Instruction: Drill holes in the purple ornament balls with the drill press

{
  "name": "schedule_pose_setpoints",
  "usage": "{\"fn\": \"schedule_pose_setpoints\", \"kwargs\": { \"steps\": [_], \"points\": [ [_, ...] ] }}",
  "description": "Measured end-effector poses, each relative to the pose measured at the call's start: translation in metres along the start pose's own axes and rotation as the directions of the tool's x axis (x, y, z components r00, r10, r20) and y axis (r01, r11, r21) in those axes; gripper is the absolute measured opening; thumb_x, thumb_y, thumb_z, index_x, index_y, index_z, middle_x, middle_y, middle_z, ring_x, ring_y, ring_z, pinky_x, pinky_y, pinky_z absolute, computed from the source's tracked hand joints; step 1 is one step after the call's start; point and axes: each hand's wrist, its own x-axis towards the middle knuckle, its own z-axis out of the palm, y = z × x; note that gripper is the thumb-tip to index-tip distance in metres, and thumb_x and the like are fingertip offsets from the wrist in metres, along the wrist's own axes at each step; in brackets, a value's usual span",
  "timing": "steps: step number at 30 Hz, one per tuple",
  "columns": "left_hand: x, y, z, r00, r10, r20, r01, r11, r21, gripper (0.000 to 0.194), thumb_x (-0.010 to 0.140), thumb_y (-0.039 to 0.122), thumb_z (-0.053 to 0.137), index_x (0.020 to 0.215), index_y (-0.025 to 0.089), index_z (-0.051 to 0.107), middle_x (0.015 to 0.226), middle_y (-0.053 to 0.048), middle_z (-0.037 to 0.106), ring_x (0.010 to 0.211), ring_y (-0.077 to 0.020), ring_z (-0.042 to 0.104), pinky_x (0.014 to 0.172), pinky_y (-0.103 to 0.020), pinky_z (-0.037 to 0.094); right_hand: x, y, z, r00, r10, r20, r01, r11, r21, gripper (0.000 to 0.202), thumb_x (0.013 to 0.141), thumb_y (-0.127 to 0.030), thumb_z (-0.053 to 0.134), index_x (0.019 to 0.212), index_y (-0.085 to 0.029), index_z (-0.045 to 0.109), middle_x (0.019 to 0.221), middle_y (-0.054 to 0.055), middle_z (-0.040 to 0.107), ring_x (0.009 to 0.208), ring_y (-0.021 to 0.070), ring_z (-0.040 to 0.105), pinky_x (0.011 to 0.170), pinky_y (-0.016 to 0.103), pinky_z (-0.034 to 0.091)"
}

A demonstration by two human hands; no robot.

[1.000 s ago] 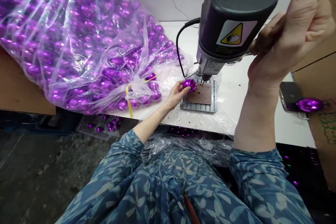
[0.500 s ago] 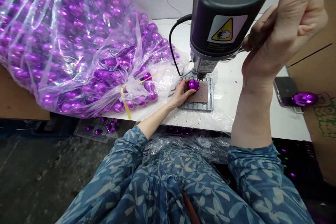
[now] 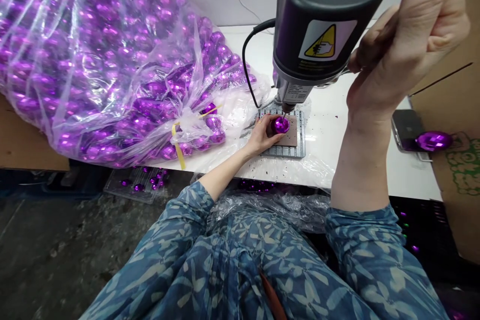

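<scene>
A shiny purple faceted ball is gripped between the thumb and fingers of my left hand. It sits over a brown board on the ridged metal base plate of a drill press. The press's thin bit points down at the top of the ball; whether it has entered cannot be made out. At the upper right, my right hand is closed beside the motor housing, its fingers round what looks like the press's handle, mostly hidden.
A large clear bag of purple balls, tied with a yellow strip, covers the table's left side. At right, a phone lies by another purple ball and a cardboard box. A black cable loops left of the press.
My left hand and the ball have shifted slightly right and toward me, and the ball is turned, showing a rounder face under the bit. My right hand has barely moved.
</scene>
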Motion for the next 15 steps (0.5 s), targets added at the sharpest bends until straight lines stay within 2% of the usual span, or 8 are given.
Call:
{"fn": "schedule_pose_setpoints", "kwargs": {
  "steps": [5, 9, 12, 15],
  "points": [
    [0.002, -0.001, 0.003, 1.000, -0.005, -0.003, 0.005, 1.000, -0.011, 0.061, 0.096, 0.039, 0.095, 0.149, 0.027, 0.067, 0.149, -0.016, 0.078, 0.147, -0.0423, 0.073, 0.137, -0.074, 0.047, 0.000, -0.004, -0.001, 0.998, 0.062, -0.028, -0.061, 0.997, 0.047, 0.071, 0.086, -0.079, 0.062, 0.073, -0.020, 0.025, 0.057, -0.007, 0.015, 0.046, 0.0002, 0.035, 0.045, 0.020, 0.032],
    [0.003, 0.000, 0.004, 1.000, -0.028, -0.004, 0.028, 0.999, -0.019, 0.060, 0.095, 0.038, 0.096, 0.147, 0.026, 0.068, 0.149, -0.016, 0.079, 0.147, -0.0430, 0.073, 0.138, -0.076, 0.045, -0.006, -0.006, -0.003, 0.998, 0.064, -0.020, -0.062, 0.995, 0.084, 0.071, 0.088, -0.077, 0.067, 0.071, -0.019, 0.029, 0.053, -0.008, 0.024, 0.043, 0.0003, 0.034, 0.045, 0.021, 0.035],
    [0.003, 0.002, 0.004, 0.999, -0.034, -0.005, 0.034, 0.999, -0.013, 0.060, 0.095, 0.037, 0.095, 0.146, 0.026, 0.068, 0.148, -0.016, 0.079, 0.147, -0.0431, 0.073, 0.139, -0.076, 0.043, -0.012, -0.007, -0.003, 0.997, 0.053, -0.053, -0.047, 0.994, 0.097, 0.072, 0.090, -0.076, 0.069, 0.070, -0.019, 0.029, 0.053, -0.007, 0.032, 0.042, 0.0011, 0.033, 0.042, 0.024, 0.028],
    [0.003, 0.003, 0.003, 1.000, -0.031, -0.003, 0.031, 1.000, 0.000, 0.059, 0.095, 0.037, 0.095, 0.146, 0.026, 0.068, 0.148, -0.016, 0.080, 0.147, -0.0429, 0.073, 0.140, -0.076, 0.042, -0.014, -0.008, -0.002, 0.996, 0.057, -0.067, -0.050, 0.994, 0.097, 0.075, 0.087, -0.076, 0.072, 0.070, -0.019, 0.026, 0.051, -0.009, 0.030, 0.040, 0.0012, 0.032, 0.041, 0.024, 0.025]
  ]
}}
